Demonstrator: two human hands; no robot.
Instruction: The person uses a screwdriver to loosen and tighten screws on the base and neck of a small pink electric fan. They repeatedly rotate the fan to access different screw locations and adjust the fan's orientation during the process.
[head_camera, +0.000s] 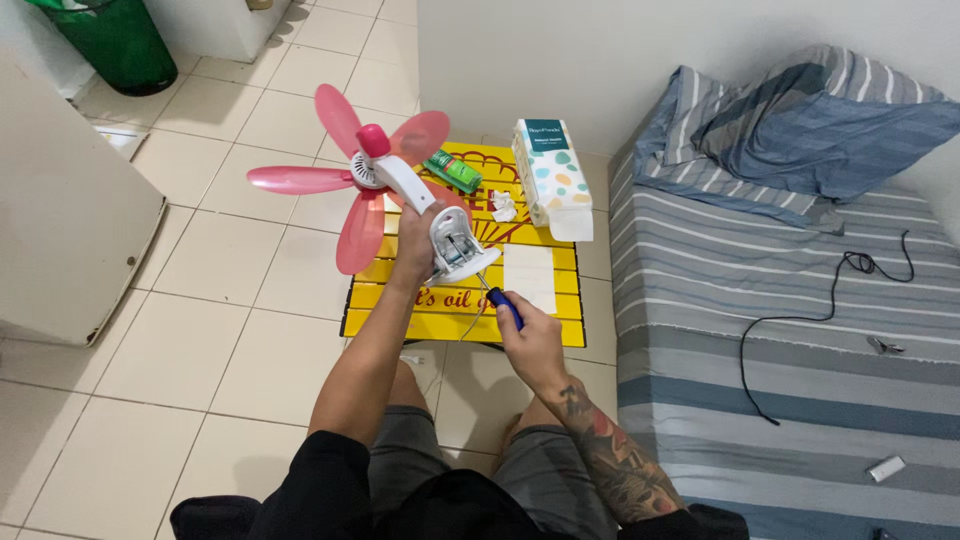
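- The left hand (415, 240) is closed round the white body of a small fan (400, 185), which is held up above the yellow desk (560, 325)
- The fan is made of smooth plastic, with pink petal-shaped blades (300, 180) and a pink hub; its base is open and inner parts can be seen
- The right hand (530, 340) is wrapped tight round a blue-handled screwdriver (503, 303), its thin shaft pointed up at the open base of the fan
- Whether the tip touches the base cannot be told
- The desk is slatted, painted yellow with red lettering, and set low on a pale tiled floor (200, 320)
- On the desk are seen a tall tissue box (552, 175) with coloured spots, a green packet (452, 170), a crumpled scrap and a white sheet (528, 277)
- A striped bed (780, 380) is pressed close against the right edge of the desk; a black cable (800, 320) is laid across it and a striped pillow (830, 120) lies at its head
- Open floor is left to the left of the desk; a white panel (70, 220) and a green bin (120, 40) stand well apart from the hands
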